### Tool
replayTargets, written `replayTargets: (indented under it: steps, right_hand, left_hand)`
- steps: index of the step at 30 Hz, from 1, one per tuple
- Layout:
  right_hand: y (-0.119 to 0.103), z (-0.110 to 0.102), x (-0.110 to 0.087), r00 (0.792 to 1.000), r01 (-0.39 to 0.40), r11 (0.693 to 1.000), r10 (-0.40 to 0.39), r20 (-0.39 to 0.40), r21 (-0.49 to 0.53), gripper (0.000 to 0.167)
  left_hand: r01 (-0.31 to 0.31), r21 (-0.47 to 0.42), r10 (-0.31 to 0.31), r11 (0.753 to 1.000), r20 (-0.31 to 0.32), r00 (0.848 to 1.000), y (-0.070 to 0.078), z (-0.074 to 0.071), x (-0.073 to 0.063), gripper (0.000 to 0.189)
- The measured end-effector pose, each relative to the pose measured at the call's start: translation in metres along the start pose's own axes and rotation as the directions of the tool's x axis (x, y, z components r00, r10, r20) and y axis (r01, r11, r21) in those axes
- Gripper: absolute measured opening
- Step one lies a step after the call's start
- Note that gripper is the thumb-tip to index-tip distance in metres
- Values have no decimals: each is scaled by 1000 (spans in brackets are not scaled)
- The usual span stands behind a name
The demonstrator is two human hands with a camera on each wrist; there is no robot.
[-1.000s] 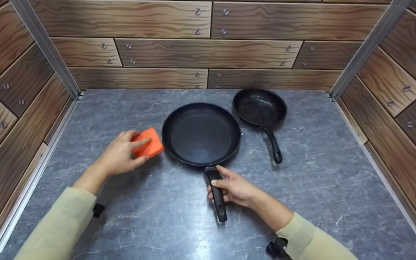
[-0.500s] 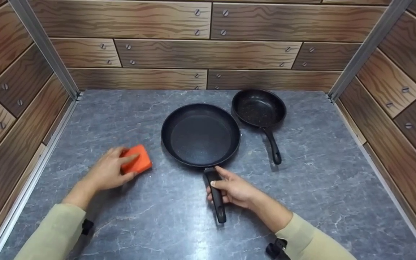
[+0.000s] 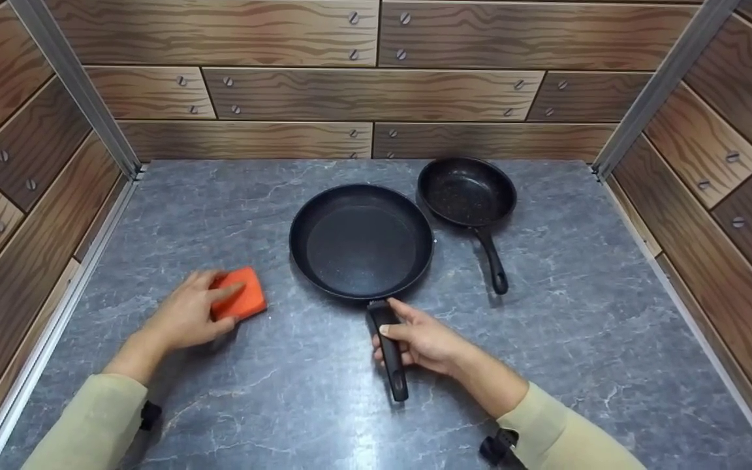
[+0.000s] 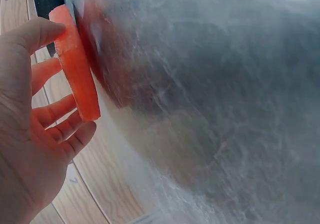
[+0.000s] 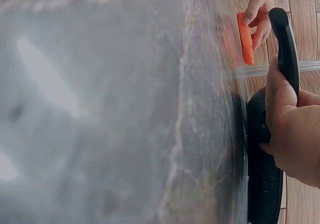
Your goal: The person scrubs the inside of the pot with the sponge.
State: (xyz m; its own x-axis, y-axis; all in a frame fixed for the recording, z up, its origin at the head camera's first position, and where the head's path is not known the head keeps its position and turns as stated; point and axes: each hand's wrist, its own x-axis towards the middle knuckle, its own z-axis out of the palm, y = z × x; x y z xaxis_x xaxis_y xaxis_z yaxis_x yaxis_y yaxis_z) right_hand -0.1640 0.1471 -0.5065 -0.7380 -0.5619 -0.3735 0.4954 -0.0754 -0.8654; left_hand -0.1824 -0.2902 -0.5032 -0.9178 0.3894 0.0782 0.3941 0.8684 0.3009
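My left hand (image 3: pixel 183 313) holds an orange sponge (image 3: pixel 247 297) by its edges, left of the larger frying pan (image 3: pixel 363 245). In the left wrist view the sponge (image 4: pixel 80 74) lies flat along the tabletop; whether it touches the surface I cannot tell. Thumb and fingers reach round its sides. The large black pan sits in the middle of the table with nothing in it. Its handle (image 3: pixel 395 375) points toward me, and my right hand (image 3: pixel 431 343) grips it, thumb on top and fingers beneath. In the right wrist view that handle (image 5: pixel 286 44) rises past the hand.
A smaller black frying pan (image 3: pixel 467 192) stands behind and right of the large one, close to its rim, its handle pointing forward. The grey marbled tabletop (image 3: pixel 578 313) is bounded by wood-patterned walls (image 3: pixel 376 94) on three sides.
My left hand has drawn the sponge away from the large pan's left rim, leftward and toward me, slowing lately. The right hand and both pans stay in place.
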Motion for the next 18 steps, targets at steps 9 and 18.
replayTargets:
  steps: [9,18]
  right_hand:
    - [0,0,0,1000,1,1000,-1,-1,-4,84]
    - [1,0,0,1000,-2,1000,2,-21,-22,85]
  left_hand:
    - [35,-32,-35,999,16,999,-3,4,-5,70]
    - [56,0,-56,998,-10,998,2,4,-3,73]
